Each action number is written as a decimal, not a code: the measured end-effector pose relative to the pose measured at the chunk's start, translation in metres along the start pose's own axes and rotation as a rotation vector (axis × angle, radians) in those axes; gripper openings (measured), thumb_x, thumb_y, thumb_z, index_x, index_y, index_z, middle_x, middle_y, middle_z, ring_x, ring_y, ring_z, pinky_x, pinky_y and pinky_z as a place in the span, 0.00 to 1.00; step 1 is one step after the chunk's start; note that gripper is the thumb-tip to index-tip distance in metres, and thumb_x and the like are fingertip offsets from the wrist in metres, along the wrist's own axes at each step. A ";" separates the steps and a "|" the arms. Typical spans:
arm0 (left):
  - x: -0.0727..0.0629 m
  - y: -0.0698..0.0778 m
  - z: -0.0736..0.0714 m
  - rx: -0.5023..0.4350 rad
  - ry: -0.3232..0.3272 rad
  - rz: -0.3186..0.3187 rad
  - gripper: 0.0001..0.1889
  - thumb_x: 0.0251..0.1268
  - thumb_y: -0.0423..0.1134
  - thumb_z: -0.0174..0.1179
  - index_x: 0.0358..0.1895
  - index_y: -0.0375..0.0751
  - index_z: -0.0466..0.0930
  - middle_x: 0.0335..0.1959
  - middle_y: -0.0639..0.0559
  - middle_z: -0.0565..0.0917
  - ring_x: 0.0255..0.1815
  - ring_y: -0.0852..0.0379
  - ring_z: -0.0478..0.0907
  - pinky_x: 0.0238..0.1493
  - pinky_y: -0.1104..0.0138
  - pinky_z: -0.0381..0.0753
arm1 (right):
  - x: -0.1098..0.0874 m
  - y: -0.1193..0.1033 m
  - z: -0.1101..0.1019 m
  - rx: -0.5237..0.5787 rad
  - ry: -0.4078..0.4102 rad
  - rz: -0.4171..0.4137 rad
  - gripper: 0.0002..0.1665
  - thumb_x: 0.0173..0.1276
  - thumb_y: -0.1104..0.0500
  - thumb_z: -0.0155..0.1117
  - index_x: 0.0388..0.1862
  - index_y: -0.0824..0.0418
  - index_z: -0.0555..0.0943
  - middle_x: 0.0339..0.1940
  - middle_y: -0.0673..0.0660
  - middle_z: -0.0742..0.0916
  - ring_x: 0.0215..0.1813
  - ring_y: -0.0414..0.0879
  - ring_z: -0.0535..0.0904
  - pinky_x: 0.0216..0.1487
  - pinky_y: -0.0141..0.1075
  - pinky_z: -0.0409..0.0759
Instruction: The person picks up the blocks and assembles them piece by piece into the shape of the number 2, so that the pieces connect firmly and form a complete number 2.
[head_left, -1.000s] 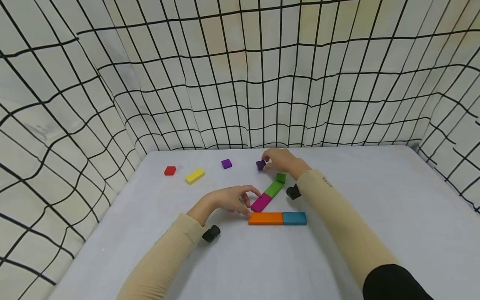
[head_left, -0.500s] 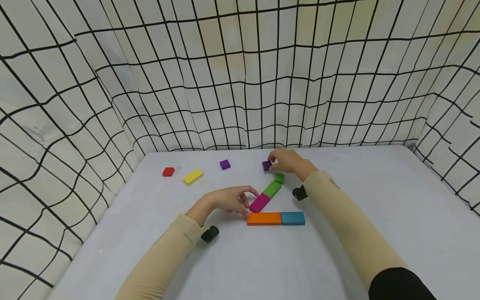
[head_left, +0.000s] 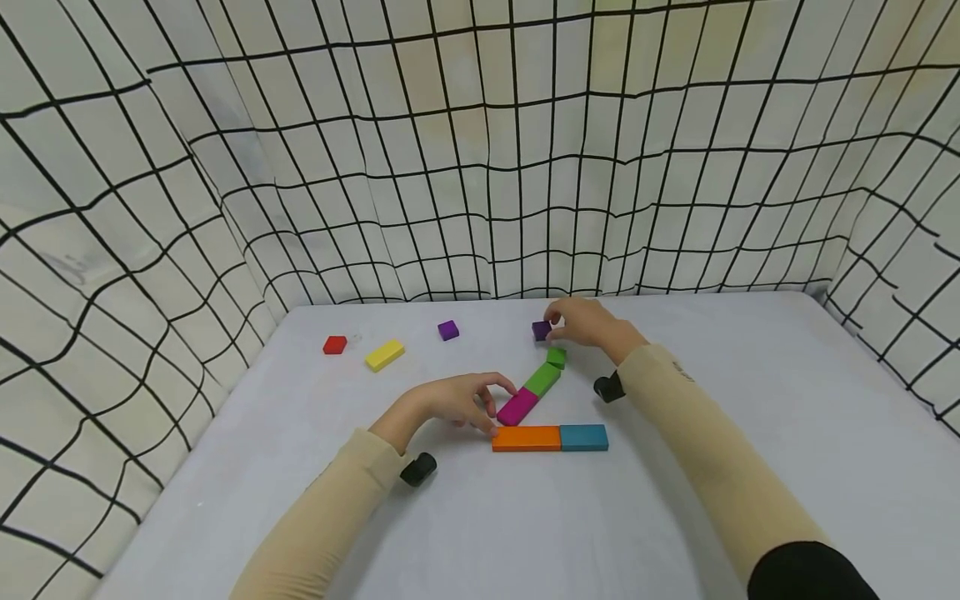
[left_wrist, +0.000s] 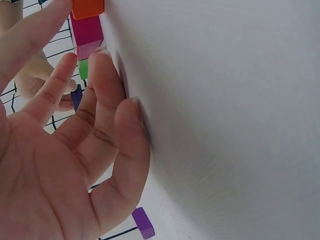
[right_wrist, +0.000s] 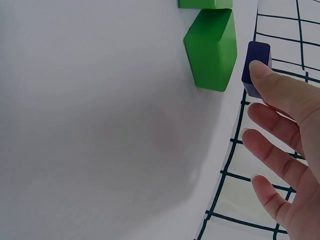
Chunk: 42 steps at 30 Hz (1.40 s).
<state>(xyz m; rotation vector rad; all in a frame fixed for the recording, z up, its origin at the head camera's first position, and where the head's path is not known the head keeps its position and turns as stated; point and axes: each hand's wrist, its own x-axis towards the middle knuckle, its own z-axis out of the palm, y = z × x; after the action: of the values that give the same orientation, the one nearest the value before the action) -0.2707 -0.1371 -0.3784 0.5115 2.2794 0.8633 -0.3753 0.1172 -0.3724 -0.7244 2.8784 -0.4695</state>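
Block of purple (head_left: 541, 332), pinched by the right hand (head_left: 588, 323), has shifted right at upper center, narrowing the gap to small green block (head_left: 556, 358); left hand (head_left: 453, 400) loosely spread.

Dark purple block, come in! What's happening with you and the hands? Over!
Right hand: pinching dark purple block. Left hand: at left end of orange block. Nothing seen between dark purple block and green cube. Over.
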 end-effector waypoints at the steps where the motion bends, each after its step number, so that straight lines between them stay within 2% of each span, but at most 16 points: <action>1: 0.000 0.000 0.000 -0.001 -0.001 0.001 0.31 0.61 0.37 0.73 0.67 0.55 0.73 0.43 0.51 0.80 0.42 0.54 0.76 0.35 0.67 0.76 | -0.001 0.001 0.000 0.001 0.000 0.002 0.24 0.71 0.55 0.71 0.63 0.63 0.81 0.59 0.60 0.84 0.62 0.56 0.78 0.66 0.50 0.74; 16: -0.001 0.000 0.000 -0.015 0.004 -0.009 0.31 0.61 0.36 0.73 0.67 0.54 0.73 0.42 0.50 0.80 0.40 0.54 0.75 0.34 0.68 0.75 | -0.009 0.010 0.000 -0.022 0.015 -0.038 0.24 0.71 0.55 0.71 0.61 0.65 0.82 0.56 0.60 0.85 0.60 0.56 0.79 0.64 0.52 0.74; 24: 0.000 0.000 0.000 0.000 0.006 -0.002 0.31 0.61 0.36 0.73 0.67 0.55 0.73 0.42 0.50 0.80 0.41 0.54 0.76 0.35 0.67 0.76 | -0.010 0.019 0.000 -0.049 0.021 -0.002 0.24 0.71 0.55 0.71 0.61 0.65 0.82 0.56 0.61 0.85 0.60 0.57 0.79 0.64 0.52 0.74; 42: -0.001 0.001 0.001 -0.013 0.011 -0.009 0.31 0.61 0.36 0.73 0.66 0.55 0.74 0.42 0.50 0.80 0.41 0.54 0.76 0.34 0.67 0.76 | -0.013 0.023 0.002 0.008 -0.014 -0.015 0.23 0.72 0.58 0.70 0.61 0.67 0.81 0.55 0.62 0.85 0.59 0.58 0.79 0.64 0.51 0.75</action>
<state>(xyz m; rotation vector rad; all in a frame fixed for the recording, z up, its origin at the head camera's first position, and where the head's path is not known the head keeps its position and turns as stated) -0.2696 -0.1366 -0.3776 0.4922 2.2832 0.8779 -0.3733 0.1423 -0.3809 -0.7458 2.8581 -0.4762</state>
